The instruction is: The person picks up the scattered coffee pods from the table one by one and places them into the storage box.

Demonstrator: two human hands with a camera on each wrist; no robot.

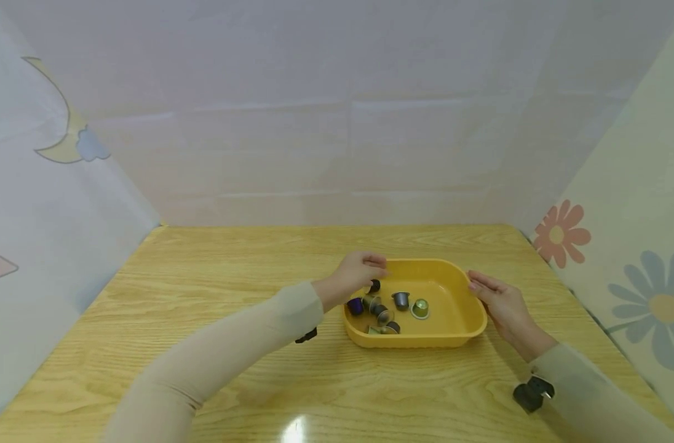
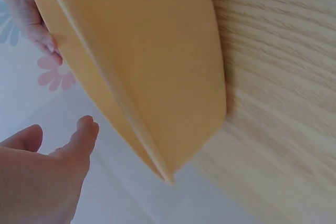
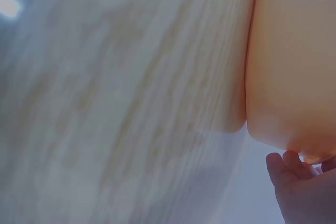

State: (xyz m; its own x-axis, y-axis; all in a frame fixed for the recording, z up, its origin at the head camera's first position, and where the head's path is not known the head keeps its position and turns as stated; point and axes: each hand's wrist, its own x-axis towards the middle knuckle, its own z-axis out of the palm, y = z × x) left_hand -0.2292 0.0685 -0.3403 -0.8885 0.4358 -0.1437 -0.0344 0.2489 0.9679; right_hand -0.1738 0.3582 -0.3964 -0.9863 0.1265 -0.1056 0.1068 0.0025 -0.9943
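Observation:
A shallow yellow tray (image 1: 448,326) with rounded corners rests on the table and holds several coffee capsules, among them a green one (image 1: 420,308), a grey one (image 1: 401,300) and a purple one (image 1: 355,306). Above its left end is my left hand (image 1: 359,271), fingers loosely bent. The left wrist view shows that hand's thumb (image 2: 31,139) apart from the fingers, beside the tray's rim (image 2: 123,98) with nothing between them. At the opposite end, my right hand (image 1: 503,307) has extended fingers right at the rim. Its fingertips (image 3: 275,163) reach the tray's outer wall (image 3: 294,77) in the right wrist view.
The wooden table (image 1: 232,258) runs back to a pale cloth wall (image 1: 315,154). Patterned cloth stands on both sides, with a moon (image 1: 66,147) on the left and a blue flower (image 1: 638,301) on the right. A dark wrist device (image 1: 533,392) is strapped at the right sleeve.

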